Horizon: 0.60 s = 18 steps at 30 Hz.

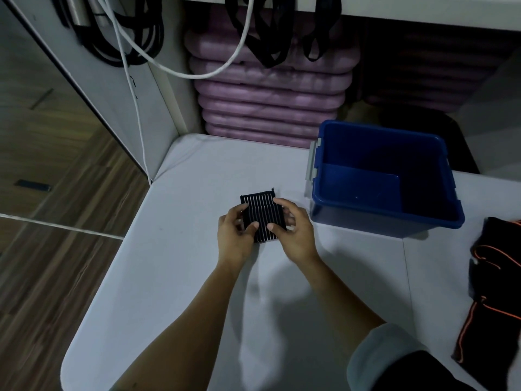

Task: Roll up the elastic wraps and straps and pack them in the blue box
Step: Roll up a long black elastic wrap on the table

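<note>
A black elastic wrap with thin white stripes [260, 210] lies rolled into a compact bundle on the white table [180, 249]. My left hand [235, 235] grips its left side and my right hand [296, 232] grips its right side, thumbs pressed on top. The blue box [389, 218] stands open just right of my hands, and nothing shows inside it. Black straps with orange edging [496, 286] lie in a heap at the table's right edge.
Purple foam mats [270, 97] are stacked behind the table. Black straps [267, 32] and a white cord [174, 70] hang from above at the back. Wooden floor [56, 249] lies to the left of the table's rounded corner.
</note>
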Tool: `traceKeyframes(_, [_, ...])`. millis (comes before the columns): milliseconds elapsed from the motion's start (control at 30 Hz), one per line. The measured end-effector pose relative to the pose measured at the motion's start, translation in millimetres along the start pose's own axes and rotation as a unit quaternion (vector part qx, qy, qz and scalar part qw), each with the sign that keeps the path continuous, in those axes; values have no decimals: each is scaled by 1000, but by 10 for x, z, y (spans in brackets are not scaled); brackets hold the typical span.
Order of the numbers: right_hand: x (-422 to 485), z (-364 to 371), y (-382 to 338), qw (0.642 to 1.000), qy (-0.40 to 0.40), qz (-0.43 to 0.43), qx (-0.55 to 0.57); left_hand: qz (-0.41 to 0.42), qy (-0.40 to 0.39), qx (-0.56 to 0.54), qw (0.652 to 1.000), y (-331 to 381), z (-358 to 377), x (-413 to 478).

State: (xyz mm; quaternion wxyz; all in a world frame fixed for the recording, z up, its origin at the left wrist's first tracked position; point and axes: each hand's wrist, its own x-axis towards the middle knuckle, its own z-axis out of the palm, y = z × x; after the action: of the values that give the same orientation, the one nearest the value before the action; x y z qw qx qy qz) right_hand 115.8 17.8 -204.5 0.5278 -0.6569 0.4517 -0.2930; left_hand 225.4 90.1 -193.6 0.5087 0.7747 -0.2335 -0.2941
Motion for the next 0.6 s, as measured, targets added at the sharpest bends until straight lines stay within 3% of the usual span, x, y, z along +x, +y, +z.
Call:
traceKeyframes(233, [201,251,-254,999,-16,-10,38,4,11,-62,998,103,-332,271])
traceKeyframes(400, [473,714,-481,996,-29,-22,77,38,24,-11,999,187,-766,720])
traceKeyframes(600, [689,1292,-463,997,-62,-6,47,36,33,57,997,108,-1172,1150])
